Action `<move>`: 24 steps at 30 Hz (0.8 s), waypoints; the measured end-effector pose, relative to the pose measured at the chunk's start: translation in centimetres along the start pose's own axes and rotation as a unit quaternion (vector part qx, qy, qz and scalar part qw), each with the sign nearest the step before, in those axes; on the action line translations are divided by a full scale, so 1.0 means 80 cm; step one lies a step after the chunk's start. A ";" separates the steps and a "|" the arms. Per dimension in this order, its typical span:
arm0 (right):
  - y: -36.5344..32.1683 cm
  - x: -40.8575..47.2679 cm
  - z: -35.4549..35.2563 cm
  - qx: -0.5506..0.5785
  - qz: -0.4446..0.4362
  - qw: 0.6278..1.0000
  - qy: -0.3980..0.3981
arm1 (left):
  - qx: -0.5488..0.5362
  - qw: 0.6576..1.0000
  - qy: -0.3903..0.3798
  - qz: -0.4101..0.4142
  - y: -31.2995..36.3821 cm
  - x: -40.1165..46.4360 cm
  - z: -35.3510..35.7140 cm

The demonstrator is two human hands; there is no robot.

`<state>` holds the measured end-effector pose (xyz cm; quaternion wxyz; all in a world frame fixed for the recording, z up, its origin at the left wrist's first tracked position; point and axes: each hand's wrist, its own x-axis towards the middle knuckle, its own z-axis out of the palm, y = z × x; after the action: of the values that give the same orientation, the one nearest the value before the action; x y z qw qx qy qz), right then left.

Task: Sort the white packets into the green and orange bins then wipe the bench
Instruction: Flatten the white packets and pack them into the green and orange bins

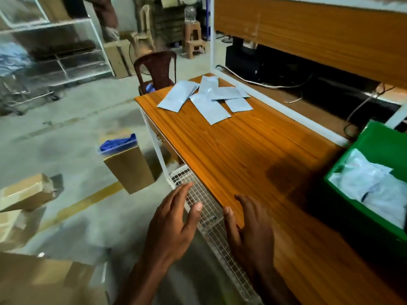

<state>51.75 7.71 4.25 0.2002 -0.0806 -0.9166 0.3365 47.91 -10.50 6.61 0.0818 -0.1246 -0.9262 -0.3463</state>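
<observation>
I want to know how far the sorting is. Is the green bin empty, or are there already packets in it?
Not empty. The green bin already holds several white packets lying inside; more packets are on the bench.

A wide bare stretch of tabletop (pixel 237 150) lay between the near edge and the pile of white packets (pixel 207 97) at the far end. On the right, the green bin (pixel 374 137) closed off that side, and a white rail (pixel 275 102) bounded the back edge. Left of the tabletop the floor was open, save for a cardboard box (pixel 130 168) and a brown chair (pixel 156 67).
</observation>
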 end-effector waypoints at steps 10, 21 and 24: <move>-0.033 0.147 0.116 -0.002 -0.049 0.999 -0.014 | 0.000 1.000 -0.008 0.000 -0.096 0.136 -0.018; -0.046 0.343 0.222 0.027 -0.029 0.999 -0.037 | 0.026 0.999 -0.044 0.002 -0.176 0.352 -0.012; -0.049 0.384 0.245 0.013 -0.016 0.999 -0.038 | 0.027 0.998 -0.057 0.002 -0.193 0.400 -0.007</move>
<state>15.58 1.94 2.83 0.1715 -0.0510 -0.9202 0.3481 12.92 -16.56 5.02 0.0331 -0.1433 -0.9381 -0.3137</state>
